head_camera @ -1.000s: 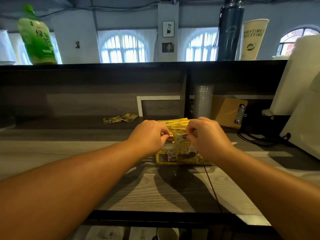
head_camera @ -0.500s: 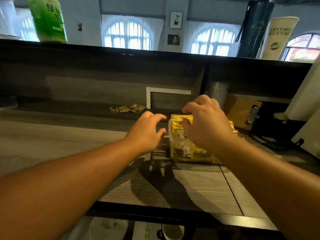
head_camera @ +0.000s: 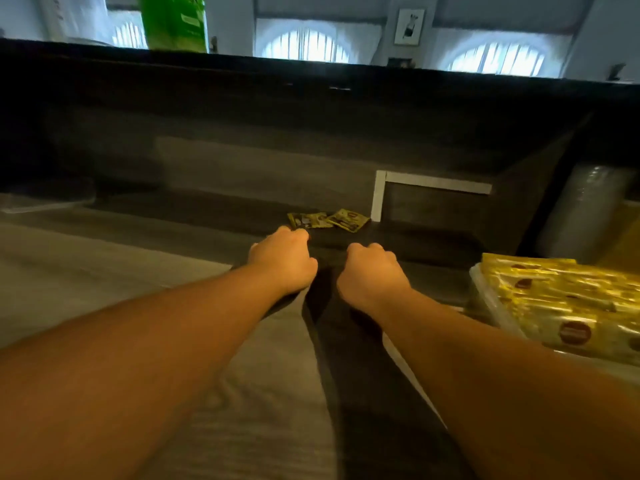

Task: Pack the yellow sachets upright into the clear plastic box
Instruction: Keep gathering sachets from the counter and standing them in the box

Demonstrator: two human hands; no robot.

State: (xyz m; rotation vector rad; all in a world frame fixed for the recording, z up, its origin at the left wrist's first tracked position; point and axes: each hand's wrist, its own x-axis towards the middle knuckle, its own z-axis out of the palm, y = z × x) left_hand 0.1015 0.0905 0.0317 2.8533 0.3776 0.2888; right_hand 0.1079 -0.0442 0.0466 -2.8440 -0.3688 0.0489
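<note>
Now, both hands reaching — left hand (head_camera: pixel 282 259), curled and empty, nearest two loose yellow sachets (head_camera: pixel 327 220) lying flat just beyond; right hand (head_camera: pixel 372 271) likewise empty; clear plastic box (head_camera: pixel 491 299) off right.

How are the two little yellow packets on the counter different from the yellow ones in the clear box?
The two loose sachets lie flat on the dark counter, far back; the packed sachets stand on edge in the clear plastic box. The loose ones are just two, lying side by side; the packed ones are many, pressed tightly together. The loose ones sit just beyond the left hand; the packed ones are off to the right. All are yellow.
</note>
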